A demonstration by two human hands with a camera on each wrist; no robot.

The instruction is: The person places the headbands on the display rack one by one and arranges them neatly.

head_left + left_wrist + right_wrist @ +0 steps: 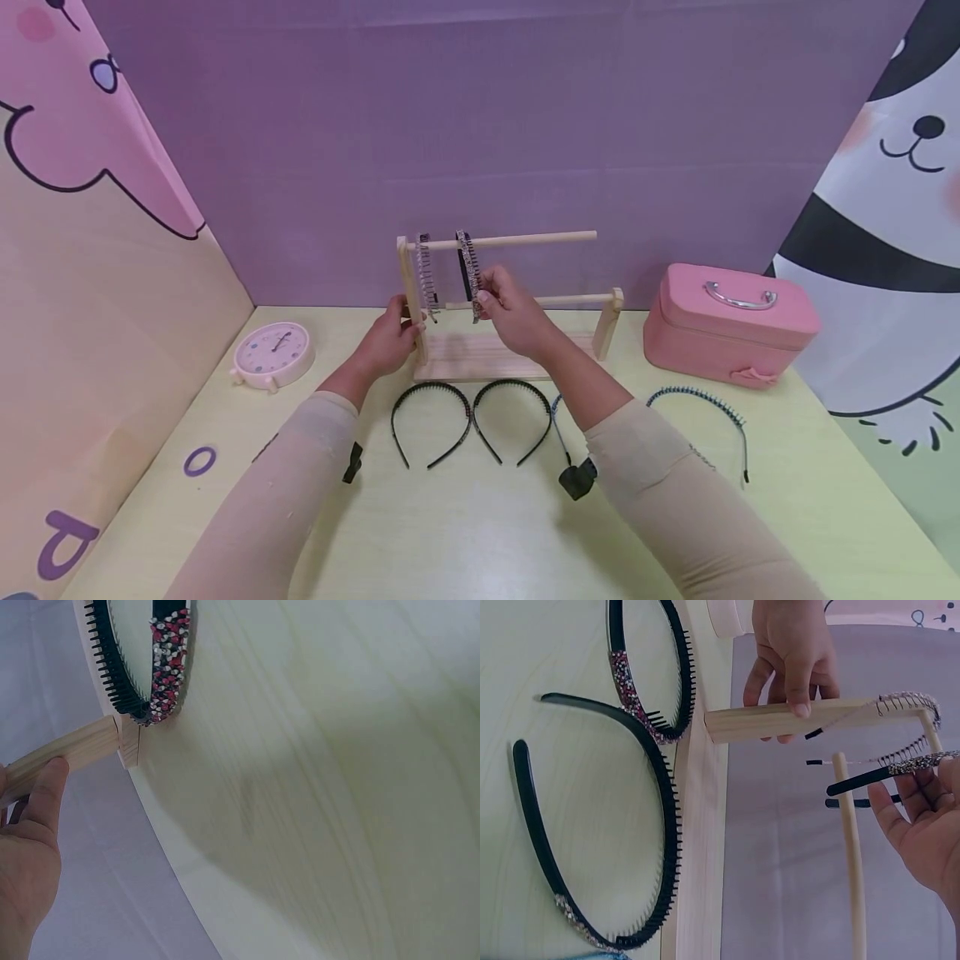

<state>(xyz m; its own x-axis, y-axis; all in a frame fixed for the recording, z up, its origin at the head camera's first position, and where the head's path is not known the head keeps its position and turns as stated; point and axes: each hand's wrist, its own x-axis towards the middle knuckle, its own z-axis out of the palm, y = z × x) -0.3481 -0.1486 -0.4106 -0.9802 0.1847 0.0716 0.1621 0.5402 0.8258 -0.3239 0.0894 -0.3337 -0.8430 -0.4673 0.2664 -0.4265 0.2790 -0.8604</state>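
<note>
A wooden rack [480,365] with an upper rod and a lower rod stands at the back of the table. My left hand [392,337] grips its left post [739,722], fingers on both sides of the wood. Over the upper rod hangs a black toothed headband with a glittery band [468,262], and my right hand [513,315] pinches its front side; its dark ends [859,781] overlap the lower rod in the right wrist view. Another, paler headband [425,271] with thin teeth hangs on the same rod, close to the left post.
Two black headbands [431,385] [513,383] with beaded parts lie before the rack. Blue headbands [697,392] lie further right, one partly behind my right forearm. A pink case [727,329] stands at right; a pink clock [273,348] and purple ring [199,462] lie at left.
</note>
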